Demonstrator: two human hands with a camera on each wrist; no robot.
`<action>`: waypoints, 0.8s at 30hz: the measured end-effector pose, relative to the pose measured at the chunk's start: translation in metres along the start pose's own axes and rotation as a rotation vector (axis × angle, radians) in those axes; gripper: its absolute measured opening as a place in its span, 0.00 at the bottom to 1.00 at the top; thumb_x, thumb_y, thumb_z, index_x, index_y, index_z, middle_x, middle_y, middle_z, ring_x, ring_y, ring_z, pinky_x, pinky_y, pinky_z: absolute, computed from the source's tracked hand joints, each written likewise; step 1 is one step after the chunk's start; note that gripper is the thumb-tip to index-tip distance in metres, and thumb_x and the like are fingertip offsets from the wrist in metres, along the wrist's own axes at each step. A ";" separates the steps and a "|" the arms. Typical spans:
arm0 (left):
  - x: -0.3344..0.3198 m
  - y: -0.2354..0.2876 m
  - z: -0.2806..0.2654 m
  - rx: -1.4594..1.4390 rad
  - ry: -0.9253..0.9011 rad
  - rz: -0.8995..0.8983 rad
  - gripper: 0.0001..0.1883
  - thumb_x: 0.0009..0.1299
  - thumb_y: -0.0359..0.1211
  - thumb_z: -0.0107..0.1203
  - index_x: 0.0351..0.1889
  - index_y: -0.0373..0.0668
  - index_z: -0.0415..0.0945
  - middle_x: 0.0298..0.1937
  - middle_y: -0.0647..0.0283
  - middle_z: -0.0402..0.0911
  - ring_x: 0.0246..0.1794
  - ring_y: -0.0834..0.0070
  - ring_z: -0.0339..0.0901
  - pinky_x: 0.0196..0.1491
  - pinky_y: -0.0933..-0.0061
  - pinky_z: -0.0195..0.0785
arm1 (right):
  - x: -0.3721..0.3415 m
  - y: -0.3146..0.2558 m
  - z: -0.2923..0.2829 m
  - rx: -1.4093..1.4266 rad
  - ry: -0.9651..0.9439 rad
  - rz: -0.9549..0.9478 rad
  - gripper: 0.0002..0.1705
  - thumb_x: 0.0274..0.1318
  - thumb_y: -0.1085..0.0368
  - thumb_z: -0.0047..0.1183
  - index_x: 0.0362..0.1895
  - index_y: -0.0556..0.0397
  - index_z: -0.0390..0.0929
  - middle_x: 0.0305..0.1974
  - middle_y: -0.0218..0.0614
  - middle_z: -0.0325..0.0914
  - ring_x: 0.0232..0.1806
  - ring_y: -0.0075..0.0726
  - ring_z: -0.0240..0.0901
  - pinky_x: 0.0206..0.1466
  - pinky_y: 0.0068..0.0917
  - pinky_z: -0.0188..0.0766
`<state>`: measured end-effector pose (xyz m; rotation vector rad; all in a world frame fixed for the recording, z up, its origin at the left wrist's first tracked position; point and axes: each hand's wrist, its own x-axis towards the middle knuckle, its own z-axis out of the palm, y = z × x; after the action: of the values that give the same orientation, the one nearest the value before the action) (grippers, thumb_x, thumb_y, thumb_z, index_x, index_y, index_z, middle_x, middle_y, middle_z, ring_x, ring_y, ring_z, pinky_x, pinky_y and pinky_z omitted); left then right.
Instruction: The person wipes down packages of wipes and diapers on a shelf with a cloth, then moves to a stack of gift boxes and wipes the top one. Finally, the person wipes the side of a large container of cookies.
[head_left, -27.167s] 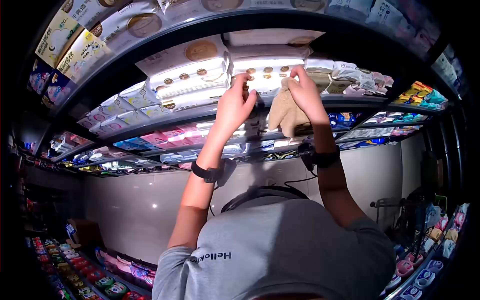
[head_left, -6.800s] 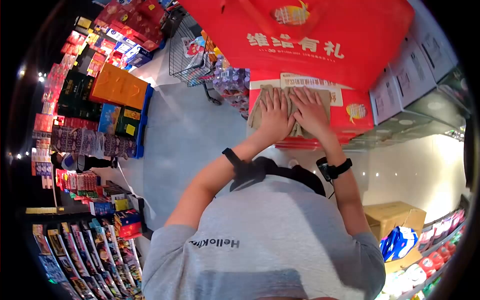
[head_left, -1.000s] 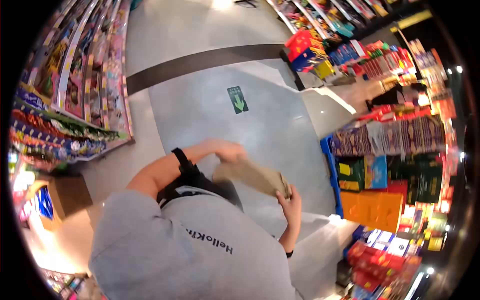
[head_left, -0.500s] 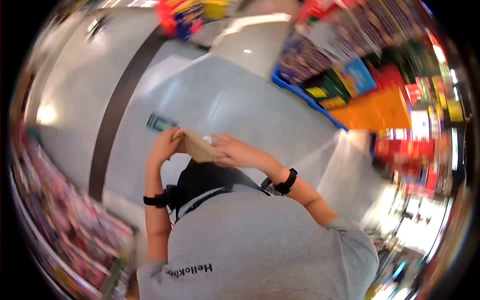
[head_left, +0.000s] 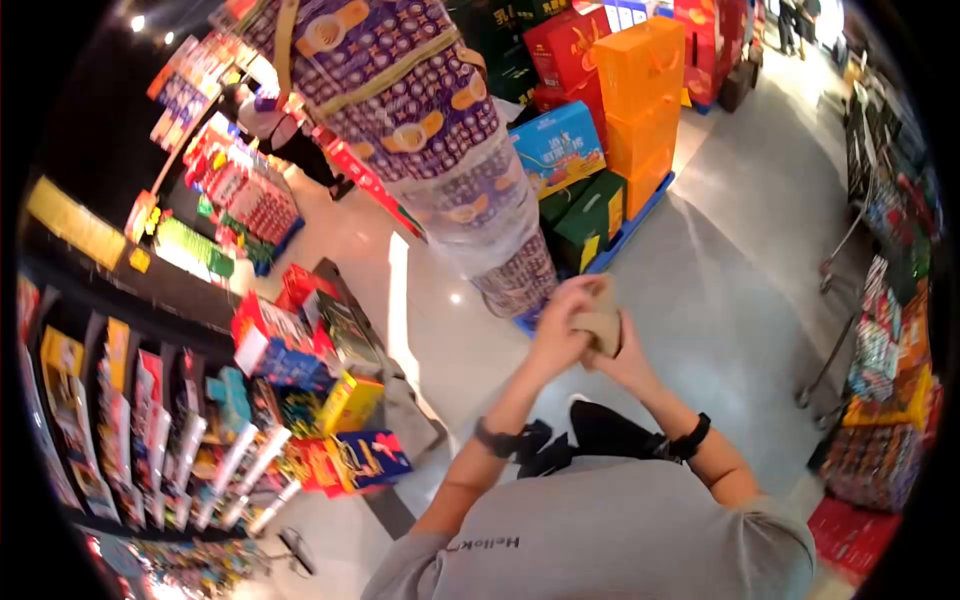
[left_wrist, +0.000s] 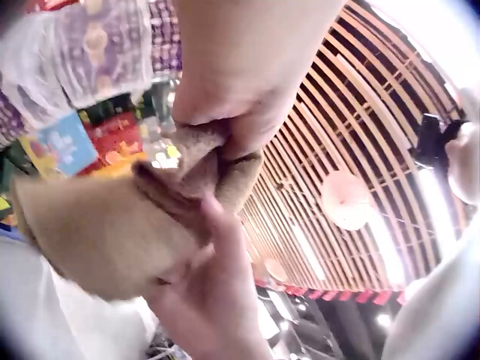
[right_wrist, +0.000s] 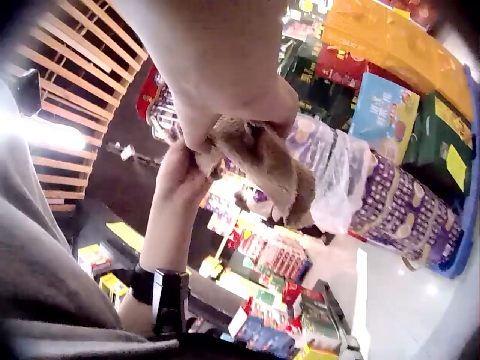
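Observation:
A tan cloth (head_left: pixel 600 325) is bunched and folded between both hands, held out in front of the body above the floor. My left hand (head_left: pixel 560 325) grips it from the left side, and my right hand (head_left: pixel 627 357) holds it from the right, close to the other hand. Seen from the left wrist, a broad flap of the cloth (left_wrist: pixel 105 232) hangs away from the fingers, while the right thumb presses on its folds. In the right wrist view a twisted end of the cloth (right_wrist: pixel 281 176) sticks out below the right hand (right_wrist: pixel 232 90).
Ahead, a blue pallet (head_left: pixel 650 210) bears tall purple-patterned packs (head_left: pixel 460 190), a blue box (head_left: pixel 560 150) and orange boxes (head_left: pixel 640 110). Gift boxes (head_left: pixel 340 380) and shelves stand on the left. A shopping cart (head_left: pixel 845 360) is at the right. A person (head_left: pixel 285 135) stands farther back.
Earlier the hands were at a shelf, then pressed the cloth flat on a red box. Within the last second the body has turned towards the pallet, and the spread cloth has become more bunched.

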<state>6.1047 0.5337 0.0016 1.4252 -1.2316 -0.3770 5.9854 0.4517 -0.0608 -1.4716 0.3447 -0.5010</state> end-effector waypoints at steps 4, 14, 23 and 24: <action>0.064 0.030 -0.047 0.041 -0.201 0.079 0.11 0.51 0.17 0.49 0.28 0.39 0.60 0.59 0.48 0.63 0.60 0.53 0.63 0.59 0.65 0.57 | 0.081 -0.040 0.020 0.259 0.162 -0.174 0.38 0.45 0.66 0.58 0.61 0.54 0.57 0.55 0.37 0.65 0.57 0.30 0.61 0.58 0.27 0.60; 0.159 0.029 -0.251 0.646 0.200 0.939 0.06 0.55 0.28 0.50 0.29 0.38 0.67 0.58 0.46 0.67 0.61 0.49 0.62 0.62 0.45 0.49 | 0.246 -0.133 0.177 0.513 0.122 -0.748 0.31 0.52 0.65 0.53 0.59 0.59 0.59 0.57 0.41 0.64 0.57 0.33 0.63 0.56 0.29 0.64; 0.337 0.050 -0.531 -0.077 0.663 0.935 0.29 0.68 0.41 0.42 0.64 0.42 0.49 0.65 0.47 0.56 0.67 0.58 0.52 0.67 0.55 0.41 | 0.335 -0.117 0.223 -1.285 0.761 -1.028 0.23 0.52 0.63 0.44 0.55 0.37 0.73 0.66 0.49 0.51 0.66 0.65 0.45 0.64 0.59 0.41; 0.361 0.071 -0.536 -0.097 0.596 0.965 0.31 0.68 0.44 0.41 0.65 0.38 0.48 0.65 0.52 0.58 0.68 0.62 0.51 0.68 0.57 0.38 | 0.326 -0.101 0.228 -1.363 0.710 -0.966 0.24 0.51 0.63 0.46 0.55 0.38 0.72 0.66 0.49 0.51 0.66 0.65 0.45 0.64 0.59 0.41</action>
<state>6.6428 0.5342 0.3662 0.6407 -1.2129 0.6026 6.3689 0.4745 0.0838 -2.7448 0.5615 -1.8298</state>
